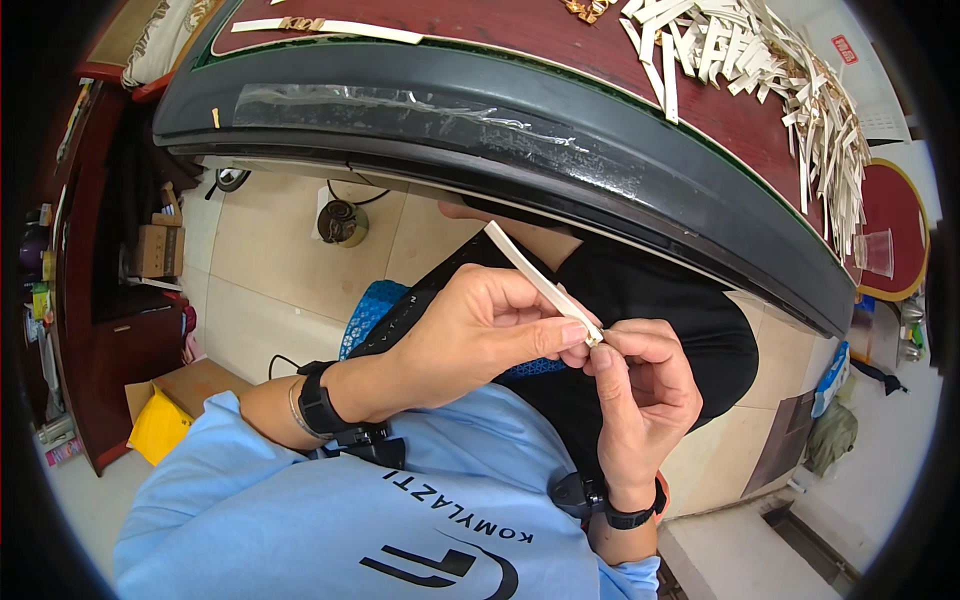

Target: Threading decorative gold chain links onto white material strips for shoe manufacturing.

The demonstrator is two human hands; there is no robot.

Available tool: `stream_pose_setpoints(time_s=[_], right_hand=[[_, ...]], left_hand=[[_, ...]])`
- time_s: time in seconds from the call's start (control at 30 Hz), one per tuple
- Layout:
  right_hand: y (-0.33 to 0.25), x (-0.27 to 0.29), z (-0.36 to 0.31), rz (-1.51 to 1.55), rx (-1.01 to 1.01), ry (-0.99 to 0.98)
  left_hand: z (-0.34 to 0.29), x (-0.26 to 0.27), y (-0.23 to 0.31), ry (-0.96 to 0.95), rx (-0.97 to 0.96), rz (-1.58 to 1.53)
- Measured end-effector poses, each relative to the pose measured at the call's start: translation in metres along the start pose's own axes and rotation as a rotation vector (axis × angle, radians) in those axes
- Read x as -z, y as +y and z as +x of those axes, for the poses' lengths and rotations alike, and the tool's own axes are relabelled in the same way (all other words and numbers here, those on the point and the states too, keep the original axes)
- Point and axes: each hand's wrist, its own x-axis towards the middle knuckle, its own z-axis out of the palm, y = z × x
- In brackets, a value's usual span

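Lower left of frame: yellow bag [158, 428] in a cardboard box on the floor. Centre: left hand [470, 335] w/ black wristband, thumb & fingers pinching a pale strip [540, 281] near its lower end; strip slants up-left. Right hand [645, 395] just beside, fingertips pinching the strip's tip. Upper right: pile of similar strips [780, 80] on red table [500, 30].

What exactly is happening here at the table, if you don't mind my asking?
A person holds a thin cream paper strip between both hands below the table edge. The left hand pinches it near its lower end, and the right hand works at that tip. A heap of similar pale strips lies on the dark red table.
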Motion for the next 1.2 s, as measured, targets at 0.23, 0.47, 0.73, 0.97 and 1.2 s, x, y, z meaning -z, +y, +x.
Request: stream_pose_setpoints(time_s=[0.23,0.47,0.73,0.97,1.2], right_hand=[[-0.001,-0.001,-0.002,-0.012,-0.024,0.013],[-0.001,0.000,-0.003,-0.083,0.069,0.022],[0.000,-0.002,-0.003,-0.144,0.138,0.020],[-0.003,-0.008,-0.003,-0.257,0.234,0.073],[-0.002,-0.013,-0.001,-0.169,0.183,0.098]], left_hand=[[0.000,0.001,0.001,-0.036,0.001,0.128],[-0.001,-0.002,0.000,-0.047,-0.027,0.106],[0.000,0.001,-0.003,-0.081,-0.007,0.068],[-0.003,-0.009,0.003,-0.020,-0.102,0.181],[-0.004,-0.005,0.002,0.005,-0.316,0.537]])
